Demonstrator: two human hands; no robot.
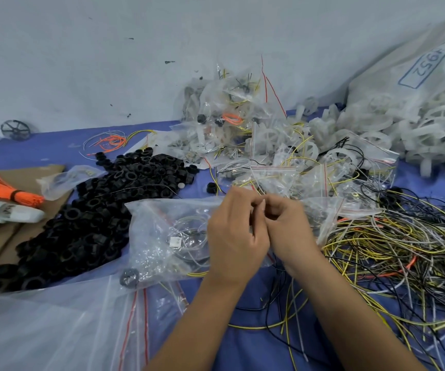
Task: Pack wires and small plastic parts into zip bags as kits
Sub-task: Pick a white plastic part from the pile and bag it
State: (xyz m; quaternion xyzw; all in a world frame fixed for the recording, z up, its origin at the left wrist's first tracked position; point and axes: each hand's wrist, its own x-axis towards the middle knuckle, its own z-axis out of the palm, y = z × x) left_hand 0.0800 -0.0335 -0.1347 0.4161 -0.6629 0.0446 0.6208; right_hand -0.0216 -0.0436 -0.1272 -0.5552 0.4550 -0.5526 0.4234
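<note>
The left hand (236,236) and right hand (288,226) meet above the worktop (256,341), fingers curled together; what they pinch is hidden. If it is a zip bag's seal, press evenly along it, keeping the loose wires (403,253) clear.

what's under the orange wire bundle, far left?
The orange wire bundle lies on brown cardboard, which lies on the blue table. A white object sits just in front.

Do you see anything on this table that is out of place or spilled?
One black wheel lies alone at the far left by the wall, away from the white wheels at right. Loose wires sprawl tangled beside the hands. Otherwise nothing looks damaged.
</note>
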